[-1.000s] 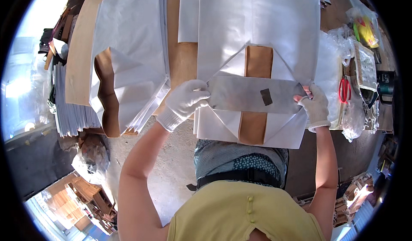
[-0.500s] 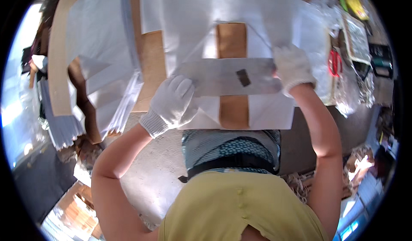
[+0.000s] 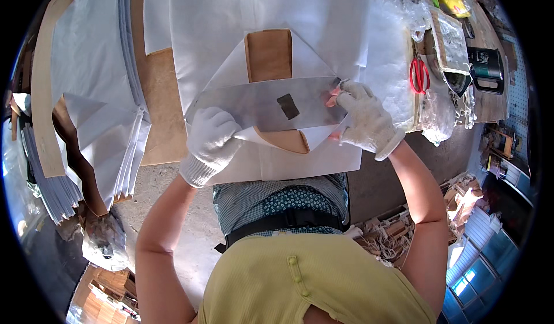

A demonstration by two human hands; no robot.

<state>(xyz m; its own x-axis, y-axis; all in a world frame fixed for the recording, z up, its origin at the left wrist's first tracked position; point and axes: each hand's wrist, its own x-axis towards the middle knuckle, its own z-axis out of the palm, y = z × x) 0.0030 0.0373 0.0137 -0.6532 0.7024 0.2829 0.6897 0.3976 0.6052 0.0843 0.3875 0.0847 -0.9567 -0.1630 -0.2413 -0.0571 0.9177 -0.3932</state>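
A large white paper bag [image 3: 271,12] with a brown inner layer lies before me, its end spread into a diamond-shaped fold. Across this fold rests a flat grey plate [image 3: 248,102] with a small dark patch. Below the plate, the bag's lower flap [image 3: 283,139] bows upward, its near edge curved. My left hand [image 3: 212,139], in a white knitted glove, curls closed at the plate's left end and the flap. My right hand [image 3: 366,116], gloved with bare fingertips showing, grips the fold at the plate's right end; the thumb is by the flap's right corner.
Stacked white paper bags [image 3: 92,53] stand at the left, beside brown cardboard [image 3: 161,105]. On the right lie red-handled scissors [image 3: 419,75], clear plastic wrapping [image 3: 437,116] and a dark green, handled object [image 3: 486,70]. Wood scraps [image 3: 386,234] lie on the floor at lower right.
My view has shifted, so the bag appears further left. The lower flap has risen and bowed beneath the plate. My right hand has come lower, its fingers at the plate's right end.
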